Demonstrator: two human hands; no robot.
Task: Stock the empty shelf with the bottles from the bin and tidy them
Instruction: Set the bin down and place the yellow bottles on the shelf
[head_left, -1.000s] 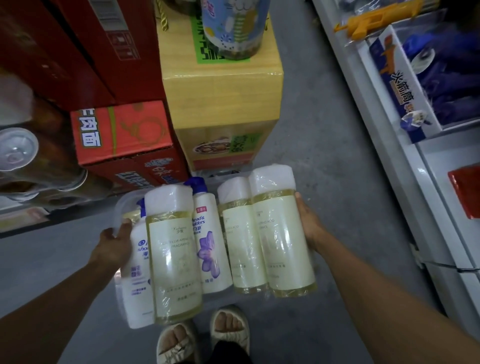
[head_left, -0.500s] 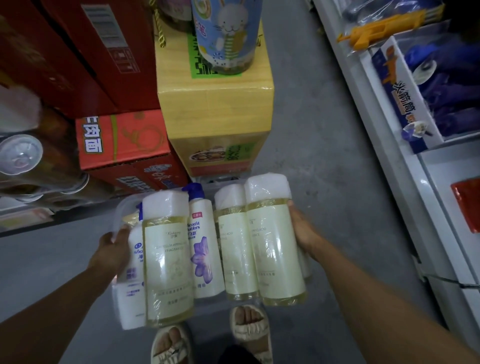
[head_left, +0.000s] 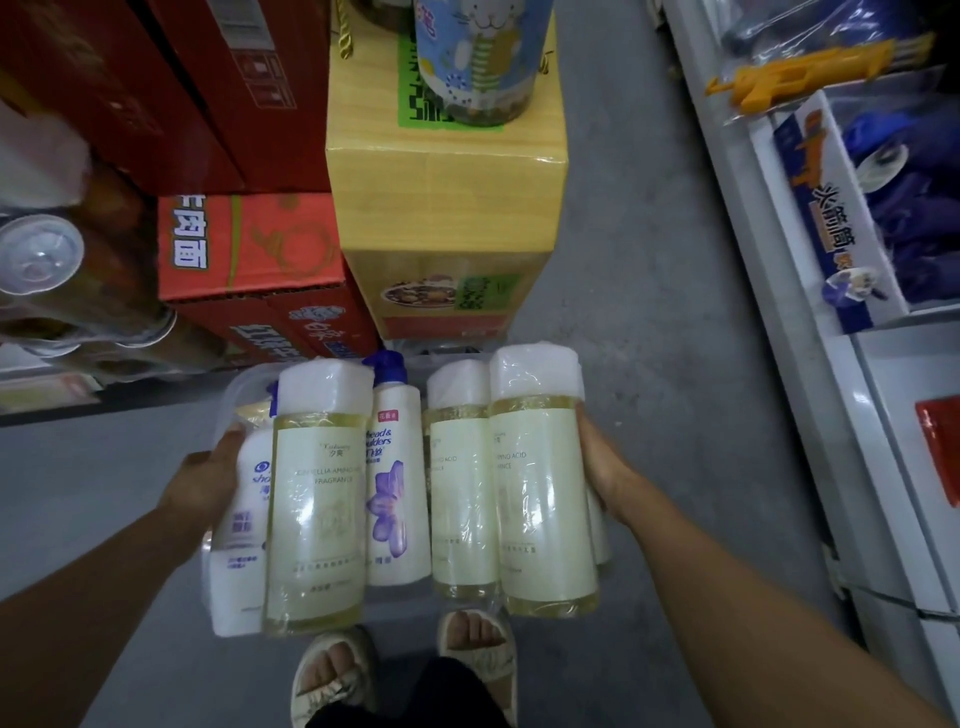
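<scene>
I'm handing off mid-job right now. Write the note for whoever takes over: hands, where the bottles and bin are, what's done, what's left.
Left hand grips the left side of the clear bin; right hand grips its right side. The bin is carried above the aisle floor, over the person's sandalled feet.
Bottles are all in the bin: three film-wrapped yellow bottles and two white shampoo bottles, lying with caps pointing away.
Done: bin picked up and in hand.
Left: no bottle is shelved yet. The white shelf unit runs along the right; carry the bin to the empty shelf, unload the bottles and tidy them.
</scene>
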